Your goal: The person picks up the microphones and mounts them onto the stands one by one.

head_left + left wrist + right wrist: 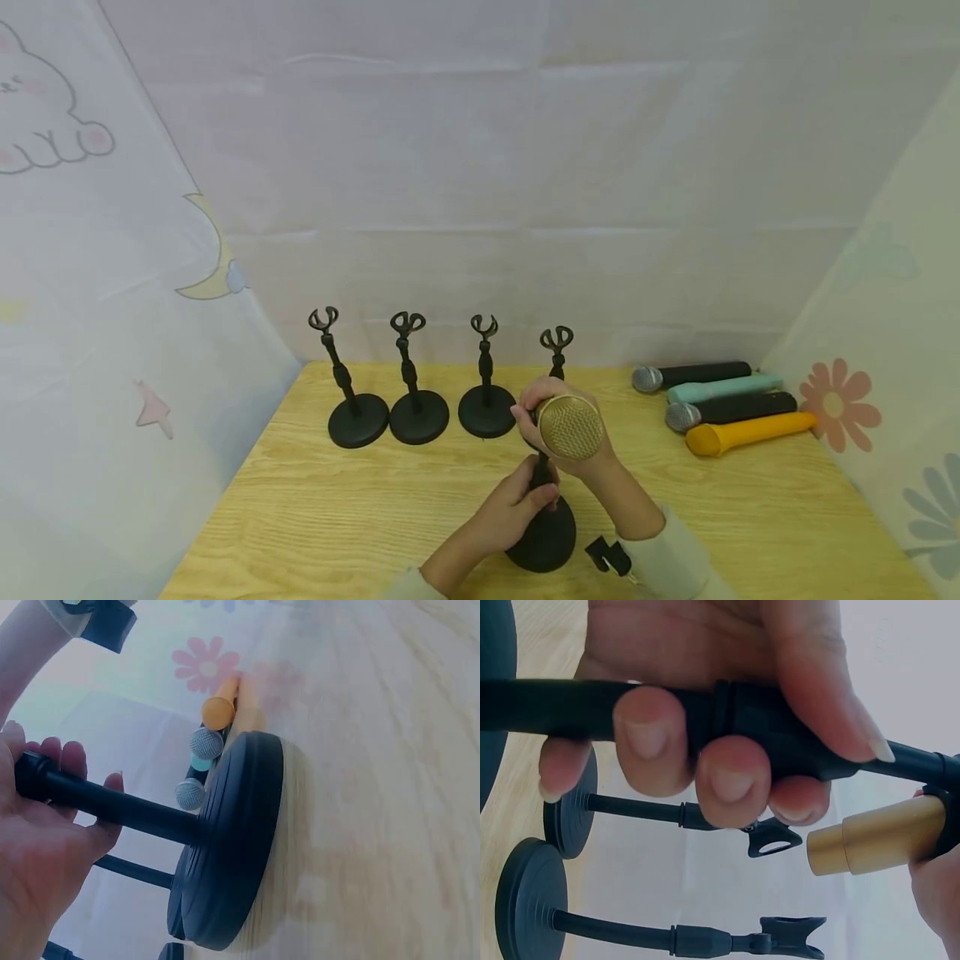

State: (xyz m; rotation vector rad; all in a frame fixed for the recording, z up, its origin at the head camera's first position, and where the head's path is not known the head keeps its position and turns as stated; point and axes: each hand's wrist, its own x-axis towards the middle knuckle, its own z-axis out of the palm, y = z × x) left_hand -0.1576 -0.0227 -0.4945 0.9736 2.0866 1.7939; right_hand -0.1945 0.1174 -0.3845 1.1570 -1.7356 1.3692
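Note:
A gold microphone (572,427) sits at the top of a black desk microphone stand (542,537). In the right wrist view, its gold barrel (877,836) passes into the stand's black clip (951,817). My right hand (592,469) holds the microphone just behind its mesh head, fingers curled round it at the clip. Lower down, my left hand (513,508) grips the stand's post, and its fingers (731,780) wrap the collar. The round base (240,840) stands at the tabletop in the left wrist view.
Several matching stands (358,421) with bare clips line the back of the wooden table (360,517). At the right lie two black microphones (738,408) with silver heads, a mint one (723,388) and an orange one (750,433). Printed cloth (480,167) hangs behind.

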